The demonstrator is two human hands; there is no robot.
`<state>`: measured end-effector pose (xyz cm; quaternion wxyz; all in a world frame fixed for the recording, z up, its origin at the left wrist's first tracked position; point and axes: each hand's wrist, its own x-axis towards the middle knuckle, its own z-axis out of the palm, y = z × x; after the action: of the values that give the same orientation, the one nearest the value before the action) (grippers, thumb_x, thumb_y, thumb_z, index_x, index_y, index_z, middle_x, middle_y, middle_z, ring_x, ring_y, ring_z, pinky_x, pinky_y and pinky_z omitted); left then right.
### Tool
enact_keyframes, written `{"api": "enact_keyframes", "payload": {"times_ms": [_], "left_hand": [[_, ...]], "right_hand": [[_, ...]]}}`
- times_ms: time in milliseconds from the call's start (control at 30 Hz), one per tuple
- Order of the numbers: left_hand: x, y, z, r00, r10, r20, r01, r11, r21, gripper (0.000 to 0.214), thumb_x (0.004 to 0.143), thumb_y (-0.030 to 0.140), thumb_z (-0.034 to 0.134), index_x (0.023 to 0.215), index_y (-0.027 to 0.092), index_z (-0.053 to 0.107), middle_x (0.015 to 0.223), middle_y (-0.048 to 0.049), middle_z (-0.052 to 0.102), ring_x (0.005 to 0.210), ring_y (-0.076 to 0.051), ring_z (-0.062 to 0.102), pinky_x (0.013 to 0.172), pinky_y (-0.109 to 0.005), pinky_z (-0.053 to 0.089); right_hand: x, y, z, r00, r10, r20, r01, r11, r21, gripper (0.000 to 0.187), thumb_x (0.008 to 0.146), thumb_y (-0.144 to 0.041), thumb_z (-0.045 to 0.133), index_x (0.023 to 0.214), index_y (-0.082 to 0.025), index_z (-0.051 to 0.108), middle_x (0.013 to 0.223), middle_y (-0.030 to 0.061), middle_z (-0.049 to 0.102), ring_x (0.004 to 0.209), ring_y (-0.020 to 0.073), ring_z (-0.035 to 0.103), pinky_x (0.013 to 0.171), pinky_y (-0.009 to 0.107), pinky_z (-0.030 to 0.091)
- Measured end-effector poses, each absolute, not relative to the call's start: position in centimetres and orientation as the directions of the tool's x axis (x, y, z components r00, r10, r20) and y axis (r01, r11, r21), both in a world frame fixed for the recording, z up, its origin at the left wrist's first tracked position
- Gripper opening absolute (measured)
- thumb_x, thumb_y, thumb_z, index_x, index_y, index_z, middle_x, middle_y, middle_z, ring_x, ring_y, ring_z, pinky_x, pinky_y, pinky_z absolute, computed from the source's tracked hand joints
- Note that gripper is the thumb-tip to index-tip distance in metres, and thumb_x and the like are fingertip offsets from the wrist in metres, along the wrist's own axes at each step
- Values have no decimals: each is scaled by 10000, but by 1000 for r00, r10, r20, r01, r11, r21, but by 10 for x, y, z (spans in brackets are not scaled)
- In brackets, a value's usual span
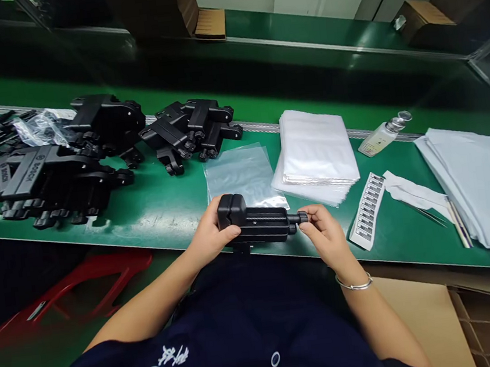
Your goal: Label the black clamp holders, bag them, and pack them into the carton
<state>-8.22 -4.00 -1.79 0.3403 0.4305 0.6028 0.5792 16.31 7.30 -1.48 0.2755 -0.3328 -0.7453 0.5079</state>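
A black clamp-like device point(267, 225) with a jaw block at one end and a knob at the other is held level over the front edge of the green bench. My left hand point(211, 232) is closed around its jaw end, thumb on the near side. At the opposite end, the fingers of my right hand point(324, 235) pinch the small round knob point(302, 217). Just behind the device lie clear plastic bags point(239, 175), partly covered by it. A thick stack of white translucent sleeves point(317, 146) sits behind my right hand.
Similar black devices are piled at left point(47, 181) and back centre point(195, 127). Right of my hands are a label sheet point(367, 211), tweezers point(427, 214), a pump bottle point(382, 137) and white sheets point(486, 187). A red chair point(93, 281) stands below left.
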Motion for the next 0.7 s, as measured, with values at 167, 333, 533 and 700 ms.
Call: {"api": "enact_keyframes", "payload": {"times_ms": [167, 333, 533, 700], "left_hand": [[-83, -37, -19, -446, 894, 33, 71, -2, 997, 678, 656, 685, 753, 1084, 181, 603, 963, -58, 637, 885, -224, 603, 760, -307, 486], [-80, -30, -21, -442, 892, -94, -133, 38, 990, 603, 678, 660, 750, 1008, 175, 610, 896, -36, 628, 793, -182, 584, 695, -268, 469], [-80, -32, -17, -439, 898, -32, -14, 29, 999, 626, 681, 673, 740, 1034, 172, 614, 911, -46, 630, 817, -196, 587, 709, -285, 477], [-80, -32, -15, -439, 898, 28, 83, 9, 997, 646, 693, 691, 722, 1068, 178, 605, 930, -51, 620, 835, -203, 593, 724, -303, 488]], "right_hand": [[151, 74, -16, -590, 807, -22, 127, 65, -990, 251, 907, -456, 604, 991, -220, 590, 745, -24, 497, 675, 134, 476, 621, 257, 388], [148, 74, -21, -606, 796, 14, 108, 99, -989, 249, 921, -455, 583, 1032, -233, 583, 829, -6, 525, 745, 152, 500, 688, 283, 406], [152, 72, -24, -576, 816, 56, 104, 141, -985, 243, 944, -445, 561, 1097, -259, 591, 822, -5, 538, 739, 158, 507, 686, 294, 414], [150, 76, -21, -548, 836, 10, 16, 22, -1000, 300, 901, -516, 604, 1022, -242, 617, 730, -19, 516, 650, 142, 469, 600, 270, 397]]}}
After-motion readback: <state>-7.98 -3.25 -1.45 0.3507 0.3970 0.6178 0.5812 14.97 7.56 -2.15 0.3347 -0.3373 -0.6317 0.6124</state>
